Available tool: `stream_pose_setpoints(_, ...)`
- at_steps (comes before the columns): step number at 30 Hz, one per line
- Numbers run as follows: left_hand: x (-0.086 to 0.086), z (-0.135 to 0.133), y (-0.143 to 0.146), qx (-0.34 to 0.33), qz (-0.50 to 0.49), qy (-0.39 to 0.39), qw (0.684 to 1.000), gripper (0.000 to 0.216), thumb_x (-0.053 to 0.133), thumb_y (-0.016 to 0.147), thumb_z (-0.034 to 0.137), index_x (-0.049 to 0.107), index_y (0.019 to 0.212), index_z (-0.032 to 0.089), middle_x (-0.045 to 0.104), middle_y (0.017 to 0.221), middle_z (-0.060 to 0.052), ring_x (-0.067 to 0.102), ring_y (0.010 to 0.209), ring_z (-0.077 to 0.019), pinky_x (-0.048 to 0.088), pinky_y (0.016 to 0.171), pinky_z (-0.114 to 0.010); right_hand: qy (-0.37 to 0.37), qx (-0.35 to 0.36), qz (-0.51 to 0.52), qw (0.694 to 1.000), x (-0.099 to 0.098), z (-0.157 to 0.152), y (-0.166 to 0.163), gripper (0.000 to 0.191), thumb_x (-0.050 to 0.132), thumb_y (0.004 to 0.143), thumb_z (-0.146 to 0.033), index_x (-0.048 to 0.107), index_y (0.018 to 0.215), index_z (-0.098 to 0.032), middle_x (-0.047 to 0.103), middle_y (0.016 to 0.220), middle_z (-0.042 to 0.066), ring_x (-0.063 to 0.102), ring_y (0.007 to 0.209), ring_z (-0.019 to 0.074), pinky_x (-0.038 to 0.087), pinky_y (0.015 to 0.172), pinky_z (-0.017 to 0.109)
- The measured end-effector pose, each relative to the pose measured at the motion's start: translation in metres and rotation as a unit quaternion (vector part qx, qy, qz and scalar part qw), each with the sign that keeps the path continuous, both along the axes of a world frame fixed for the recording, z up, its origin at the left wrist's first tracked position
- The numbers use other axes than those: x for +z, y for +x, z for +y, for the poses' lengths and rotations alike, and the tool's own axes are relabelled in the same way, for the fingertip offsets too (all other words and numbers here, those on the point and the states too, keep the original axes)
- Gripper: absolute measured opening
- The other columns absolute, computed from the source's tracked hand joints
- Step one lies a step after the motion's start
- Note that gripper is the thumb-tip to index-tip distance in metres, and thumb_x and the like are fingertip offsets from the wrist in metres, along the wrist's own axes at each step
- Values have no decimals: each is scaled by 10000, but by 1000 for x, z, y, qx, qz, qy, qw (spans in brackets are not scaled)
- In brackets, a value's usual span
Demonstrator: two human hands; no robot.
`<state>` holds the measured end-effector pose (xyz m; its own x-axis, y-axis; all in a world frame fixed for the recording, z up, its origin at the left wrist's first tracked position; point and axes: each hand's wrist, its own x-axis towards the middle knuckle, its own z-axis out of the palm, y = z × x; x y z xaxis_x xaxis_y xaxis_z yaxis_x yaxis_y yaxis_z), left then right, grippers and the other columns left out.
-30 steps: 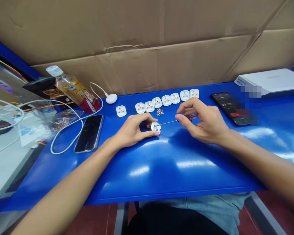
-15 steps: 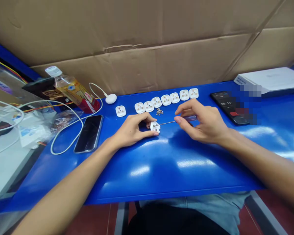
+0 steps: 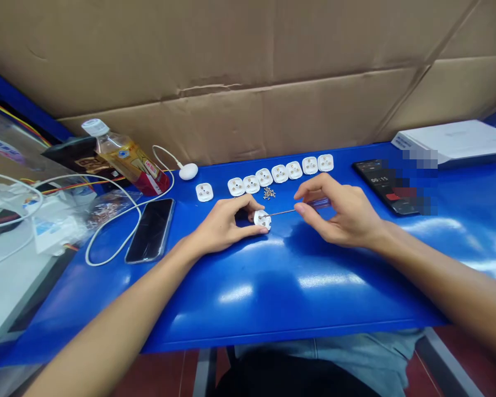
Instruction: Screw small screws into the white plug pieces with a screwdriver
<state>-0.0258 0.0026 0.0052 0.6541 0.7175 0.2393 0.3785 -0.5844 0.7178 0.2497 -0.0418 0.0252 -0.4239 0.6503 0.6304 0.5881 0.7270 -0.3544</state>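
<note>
Between the thumb and fingers of my left hand (image 3: 225,225) is a small white plastic piece (image 3: 263,219) with metal contacts, tilted up off the blue table. My right hand (image 3: 341,212) grips a screwdriver (image 3: 281,213) by its handle, which the fingers partly hide. The thin metal shaft points left, and its tip meets the face of the white piece. A small heap of screws (image 3: 268,193) lies just beyond my hands. Behind it runs a row of similar white pieces (image 3: 280,173), with one more white piece (image 3: 204,192) set apart to the left.
On the left lie a phone (image 3: 150,230), a looping white cable (image 3: 91,242), a drink bottle (image 3: 128,160) and a round white device (image 3: 188,171). To the right are a phone showing a timer (image 3: 386,187) and a white box (image 3: 454,140). Cardboard (image 3: 240,127) walls the back.
The whole view has shifted slightly, so things sit a little lower. Both hands keep their hold, with the screwdriver tip still at the white piece.
</note>
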Motion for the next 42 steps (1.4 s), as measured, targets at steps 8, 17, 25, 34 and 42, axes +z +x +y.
stream_pose_setpoints(8, 1, 0, 0, 6, 6, -10, 1000, 406, 870, 864, 456, 717, 1114, 175, 749, 963, -18, 690, 862, -176, 528, 782, -287, 8, 11, -3, 1000, 0, 0, 0, 166, 657, 962, -223, 588, 1111, -240, 784, 934, 19, 783, 750, 184, 599, 661, 274)
stream_pose_setpoints(17, 0, 1, -1, 7, -2, -24, 1000, 418, 879, 853, 465, 716, 1110, 178, 765, 999, -33, 709, 900, -195, 531, 808, -302, 12, 6, -29, 999, -1, 0, 1, 112, 629, 991, -235, 584, 1093, -239, 789, 907, 20, 786, 735, 186, 585, 642, 275)
stream_pose_setpoints(25, -1, 1, -1, 4, -2, -14, 1000, 402, 879, 856, 448, 718, 1105, 175, 762, 1004, -32, 702, 901, -189, 528, 806, -294, -19, 19, -6, 1000, -1, 2, 1, 141, 636, 959, -228, 578, 1084, -254, 789, 948, 26, 787, 783, 198, 614, 691, 297)
stream_pose_setpoints(34, -1, 0, -2, 8, -1, -17, 1000, 424, 875, 854, 481, 719, 1109, 181, 767, 1018, -42, 709, 916, -199, 534, 816, -306, -24, 20, -10, 999, -1, 1, 2, 129, 640, 966, -237, 584, 1082, -250, 793, 949, 29, 788, 778, 199, 608, 686, 297)
stream_pose_setpoints(42, 2, -1, 0, 3, 0, -23, 1000, 402, 878, 851, 465, 722, 1075, 170, 758, 969, -33, 689, 870, -184, 519, 780, -291, -19, 15, -6, 1000, -1, 1, 1, 138, 666, 959, -243, 609, 1085, -245, 786, 937, 30, 771, 743, 204, 602, 666, 310)
